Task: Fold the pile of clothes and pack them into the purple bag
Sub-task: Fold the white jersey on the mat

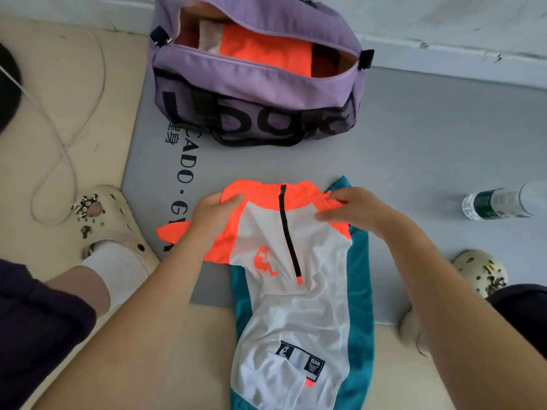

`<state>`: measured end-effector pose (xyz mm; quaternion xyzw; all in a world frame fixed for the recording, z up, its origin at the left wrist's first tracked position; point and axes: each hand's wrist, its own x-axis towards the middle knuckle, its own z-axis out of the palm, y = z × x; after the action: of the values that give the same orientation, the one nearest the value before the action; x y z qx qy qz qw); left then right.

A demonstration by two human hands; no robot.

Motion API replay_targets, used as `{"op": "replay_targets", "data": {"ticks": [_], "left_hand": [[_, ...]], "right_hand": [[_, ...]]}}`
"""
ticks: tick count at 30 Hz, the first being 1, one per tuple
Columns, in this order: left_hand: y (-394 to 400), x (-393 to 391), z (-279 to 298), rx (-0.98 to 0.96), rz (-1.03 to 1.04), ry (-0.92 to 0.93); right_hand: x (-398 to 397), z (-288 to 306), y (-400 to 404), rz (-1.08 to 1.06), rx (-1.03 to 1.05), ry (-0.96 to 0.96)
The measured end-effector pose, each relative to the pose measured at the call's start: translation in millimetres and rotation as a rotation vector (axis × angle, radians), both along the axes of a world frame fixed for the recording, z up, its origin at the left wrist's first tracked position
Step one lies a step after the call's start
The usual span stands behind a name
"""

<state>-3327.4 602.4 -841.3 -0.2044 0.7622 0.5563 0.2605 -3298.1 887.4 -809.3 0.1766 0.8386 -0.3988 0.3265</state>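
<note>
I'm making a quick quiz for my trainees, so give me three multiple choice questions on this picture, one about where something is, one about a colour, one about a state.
1. Where does the water bottle lie?
A. inside the bag
B. on the grey mat, to the right
C. on the shirt

2. What colour is the garment under the white and orange shirt?
A. teal
B. yellow
C. black

3. How is the purple bag?
A. zipped shut
B. upside down
C. open, with clothes inside

Answers:
1 B, it lies on its side on the mat near the right edge.
2 A, the teal garment shows along both sides of the shirt, which both hands, left hand and right hand, grip at the shoulders.
3 C, an orange fold shows through the open top.
</note>
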Motion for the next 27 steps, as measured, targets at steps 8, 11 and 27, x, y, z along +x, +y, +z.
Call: {"op": "replay_targets", "data": {"ticks": [8,11,27], "left_hand": [[24,-26,151,0.249,-0.036,0.313],[27,-21,225,0.281,-0.101,0.42],[7,65,448,0.278,-0.194,0.909]], "right_hand": [[20,145,5,-0.265,-0.453,0.104],[35,200,8,-0.233,-0.339,-0.017],[129,423,1,-0.17,-0.589,0.614]]}}
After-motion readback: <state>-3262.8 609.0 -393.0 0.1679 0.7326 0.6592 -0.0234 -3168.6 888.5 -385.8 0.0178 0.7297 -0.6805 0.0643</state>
